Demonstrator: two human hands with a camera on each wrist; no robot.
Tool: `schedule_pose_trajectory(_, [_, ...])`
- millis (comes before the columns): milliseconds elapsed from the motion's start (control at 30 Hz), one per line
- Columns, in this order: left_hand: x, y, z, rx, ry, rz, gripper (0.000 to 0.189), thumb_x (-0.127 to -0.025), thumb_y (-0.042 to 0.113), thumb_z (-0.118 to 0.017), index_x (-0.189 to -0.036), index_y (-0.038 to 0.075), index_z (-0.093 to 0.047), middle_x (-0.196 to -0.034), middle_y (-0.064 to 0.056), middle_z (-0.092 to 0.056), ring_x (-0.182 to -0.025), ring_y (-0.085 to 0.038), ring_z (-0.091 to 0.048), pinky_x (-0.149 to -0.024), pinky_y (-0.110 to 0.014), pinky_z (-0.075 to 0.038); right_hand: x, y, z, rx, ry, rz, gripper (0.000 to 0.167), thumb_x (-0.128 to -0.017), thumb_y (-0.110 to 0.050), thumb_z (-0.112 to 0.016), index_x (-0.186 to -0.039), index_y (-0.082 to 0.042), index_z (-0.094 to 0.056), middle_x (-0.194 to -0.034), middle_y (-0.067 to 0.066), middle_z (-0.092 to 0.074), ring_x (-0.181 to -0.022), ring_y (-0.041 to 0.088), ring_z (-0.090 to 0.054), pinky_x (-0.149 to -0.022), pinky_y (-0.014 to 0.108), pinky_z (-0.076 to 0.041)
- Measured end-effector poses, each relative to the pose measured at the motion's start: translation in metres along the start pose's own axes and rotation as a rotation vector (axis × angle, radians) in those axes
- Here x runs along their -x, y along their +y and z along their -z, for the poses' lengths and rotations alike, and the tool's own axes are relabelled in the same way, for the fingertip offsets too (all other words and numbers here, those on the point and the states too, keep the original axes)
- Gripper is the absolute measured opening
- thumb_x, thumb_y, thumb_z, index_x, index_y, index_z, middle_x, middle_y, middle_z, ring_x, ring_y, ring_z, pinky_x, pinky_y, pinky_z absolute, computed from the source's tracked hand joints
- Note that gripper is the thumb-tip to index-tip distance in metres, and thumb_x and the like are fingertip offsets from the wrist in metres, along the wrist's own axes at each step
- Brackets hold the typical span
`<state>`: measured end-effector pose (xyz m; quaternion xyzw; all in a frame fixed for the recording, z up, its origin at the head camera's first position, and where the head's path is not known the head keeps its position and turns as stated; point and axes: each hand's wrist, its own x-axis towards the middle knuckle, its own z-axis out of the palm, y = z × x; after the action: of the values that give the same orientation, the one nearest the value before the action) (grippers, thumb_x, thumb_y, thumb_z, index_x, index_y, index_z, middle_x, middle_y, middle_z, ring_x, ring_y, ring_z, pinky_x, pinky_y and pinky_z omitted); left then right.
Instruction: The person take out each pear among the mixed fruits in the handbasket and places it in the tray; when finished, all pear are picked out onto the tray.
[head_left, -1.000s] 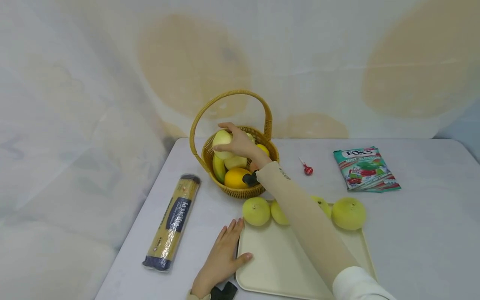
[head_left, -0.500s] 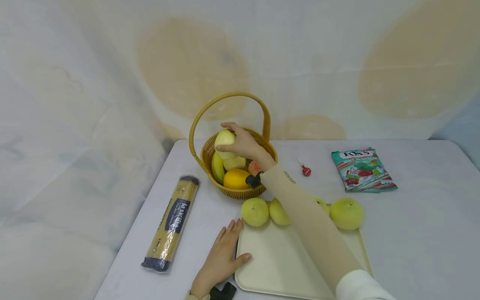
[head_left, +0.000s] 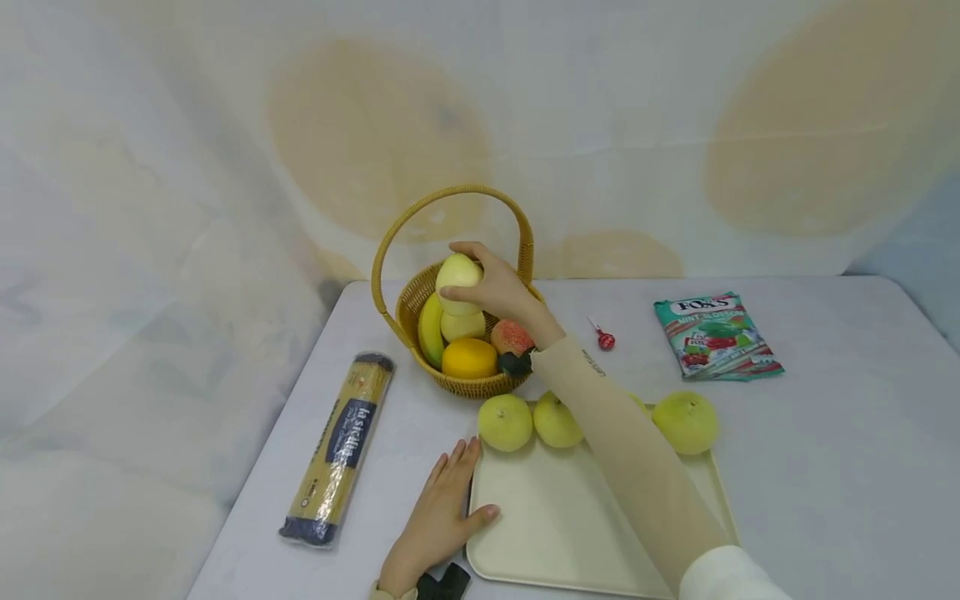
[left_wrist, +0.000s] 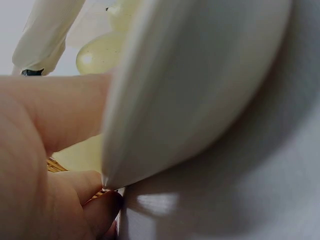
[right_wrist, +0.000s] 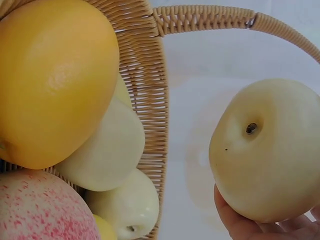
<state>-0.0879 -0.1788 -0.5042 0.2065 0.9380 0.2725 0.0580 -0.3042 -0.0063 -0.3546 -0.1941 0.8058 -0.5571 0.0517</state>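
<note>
My right hand (head_left: 498, 287) holds a pale yellow pear (head_left: 456, 271) over the wicker basket (head_left: 468, 388), below its arched handle. In the right wrist view, the fingers cup this pear (right_wrist: 270, 150) from below, apart from the other fruit. Inside the basket are a banana (head_left: 431, 332), an orange-yellow fruit (head_left: 469, 359), a red-speckled peach (head_left: 512, 337) and more pale pears (right_wrist: 107, 147). My left hand (head_left: 438, 508) rests at the left edge of the cream tray (head_left: 562, 517), fingers extended and thumb over the rim. Several yellow-green round fruits (head_left: 506, 422) line the tray's far edge, one mostly hidden by the right sleeve.
A long pack of spaghetti (head_left: 348, 437) lies to the left of the tray. Right of the basket is a red lollipop (head_left: 605, 340). Green candy bags (head_left: 716, 337) are stacked farther right. A patterned cloth wall (head_left: 600, 150) rises behind the table.
My right hand has raised the pear slightly and shifted it right relative to the basket, so more of the peach shows. The left hand stays at the tray edge.
</note>
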Motion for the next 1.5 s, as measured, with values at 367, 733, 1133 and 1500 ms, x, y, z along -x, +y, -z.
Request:
schedule_pose_trajectory(367, [-0.002, 0.001, -0.001, -0.006, 0.004, -0.005, 0.085, -0.089, 0.048, -0.061, -0.151, 0.000, -0.029, -0.158, -0.013, -0.031, -0.148, -0.032, -0.024, -0.122, -0.049, -0.013, 0.014, -0.002, 0.009, -0.012, 0.058, 0.025, 0.071, -0.084, -0.029, -0.076, -0.145, -0.028, -0.040, -0.147, 0.000, -0.044, -0.115, 0.023, -0.055, -0.096, 0.038, -0.053])
schedule_pose_trajectory(733, [-0.001, -0.002, 0.001, 0.010, 0.036, -0.008, 0.084, -0.088, 0.047, -0.063, -0.150, 0.000, -0.031, -0.157, -0.013, -0.033, -0.148, -0.032, -0.024, -0.120, -0.046, -0.010, 0.031, -0.008, 0.006, -0.040, 0.073, 0.141, 0.071, -0.083, -0.024, -0.077, -0.144, -0.022, -0.042, -0.148, 0.000, -0.044, -0.117, 0.021, -0.054, -0.098, 0.038, -0.052])
schedule_pose_trajectory(1133, [0.001, 0.000, 0.002, 0.015, 0.039, -0.003, 0.084, -0.088, 0.045, -0.064, -0.150, -0.001, -0.031, -0.157, -0.014, -0.033, -0.148, -0.033, -0.025, -0.120, -0.046, -0.009, 0.053, -0.015, -0.003, -0.021, 0.096, 0.269, 0.071, -0.079, -0.017, -0.080, -0.141, -0.014, -0.045, -0.145, 0.003, -0.048, -0.121, 0.023, -0.054, -0.097, 0.040, -0.053])
schedule_pose_trajectory(1500, [0.002, 0.001, 0.003, 0.008, 0.048, -0.015, 0.083, -0.088, 0.046, -0.063, -0.150, -0.001, -0.031, -0.156, -0.015, -0.034, -0.147, -0.035, -0.027, -0.120, -0.051, -0.014, 0.075, -0.012, -0.012, 0.033, 0.077, 0.342, 0.071, -0.078, -0.014, -0.081, -0.140, -0.010, -0.046, -0.143, 0.006, -0.049, -0.123, 0.025, -0.053, -0.098, 0.043, -0.052])
